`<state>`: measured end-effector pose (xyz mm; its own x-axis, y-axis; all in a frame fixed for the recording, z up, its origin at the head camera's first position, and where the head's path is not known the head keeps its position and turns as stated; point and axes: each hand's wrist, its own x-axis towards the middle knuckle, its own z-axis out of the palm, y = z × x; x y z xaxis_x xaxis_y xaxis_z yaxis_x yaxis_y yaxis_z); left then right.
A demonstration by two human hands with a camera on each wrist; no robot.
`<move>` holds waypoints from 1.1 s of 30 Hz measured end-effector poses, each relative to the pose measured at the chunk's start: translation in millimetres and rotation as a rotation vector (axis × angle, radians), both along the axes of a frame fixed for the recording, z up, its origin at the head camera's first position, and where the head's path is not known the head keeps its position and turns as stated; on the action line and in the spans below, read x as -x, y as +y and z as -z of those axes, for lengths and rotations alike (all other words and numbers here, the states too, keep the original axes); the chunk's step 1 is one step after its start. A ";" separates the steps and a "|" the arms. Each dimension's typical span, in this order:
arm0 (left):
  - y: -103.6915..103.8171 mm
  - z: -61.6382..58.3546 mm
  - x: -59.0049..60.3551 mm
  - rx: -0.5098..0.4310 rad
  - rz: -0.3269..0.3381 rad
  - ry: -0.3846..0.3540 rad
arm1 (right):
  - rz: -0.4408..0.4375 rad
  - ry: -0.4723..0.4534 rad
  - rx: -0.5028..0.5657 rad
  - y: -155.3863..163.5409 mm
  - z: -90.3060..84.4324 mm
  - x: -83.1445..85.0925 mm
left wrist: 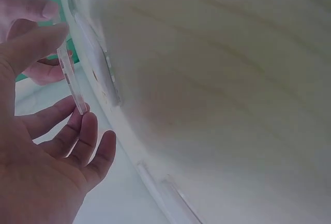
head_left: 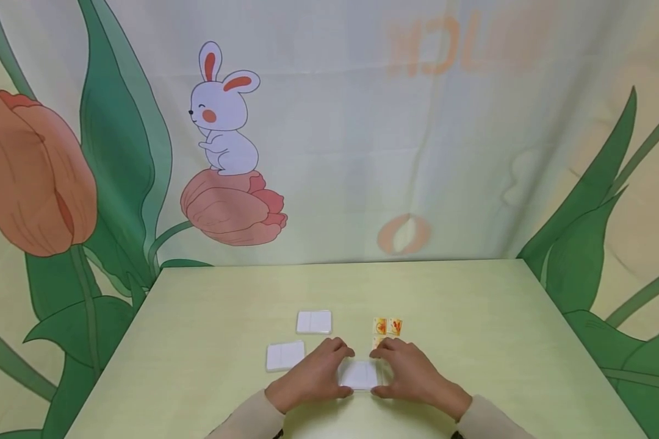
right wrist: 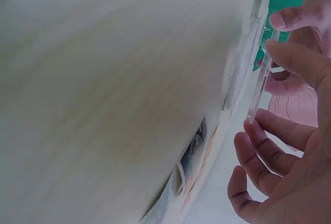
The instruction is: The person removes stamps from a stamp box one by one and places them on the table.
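The thin clear plastic square tile [head_left: 360, 373] sits low in the frame's centre on the pale green desk [head_left: 472, 305], pinched edgewise between our left hand [head_left: 313, 377] and right hand [head_left: 412, 375]. We judge uneven squeezing could make the slick tile slip free.

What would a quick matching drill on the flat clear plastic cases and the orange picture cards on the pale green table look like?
Things:
1. clear flat case between both hands
2. white-looking flat case farthest from the person
3. white-looking flat case at near left
4. orange picture cards

Places:
A. beyond the right hand
B. left of the left hand
C. back left
D. held at its edges

Pairs: 1-D, 2-C, 3-B, 4-A
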<state>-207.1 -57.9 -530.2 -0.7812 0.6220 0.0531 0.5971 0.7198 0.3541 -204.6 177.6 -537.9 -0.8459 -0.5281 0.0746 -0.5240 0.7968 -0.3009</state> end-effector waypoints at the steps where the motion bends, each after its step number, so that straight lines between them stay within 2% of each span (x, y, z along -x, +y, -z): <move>1: -0.3 0.3 0.2 0.003 0.000 -0.002 | -0.001 0.001 -0.003 -0.5 0.7 0.1; 20: -5.2 6.1 -0.3 0.015 -0.004 -0.043 | -0.029 -0.022 -0.024 -7.3 6.5 4.0; 33: -5.6 4.7 0.5 0.015 0.001 -0.034 | -0.027 -0.049 -0.025 -8.3 8.9 6.9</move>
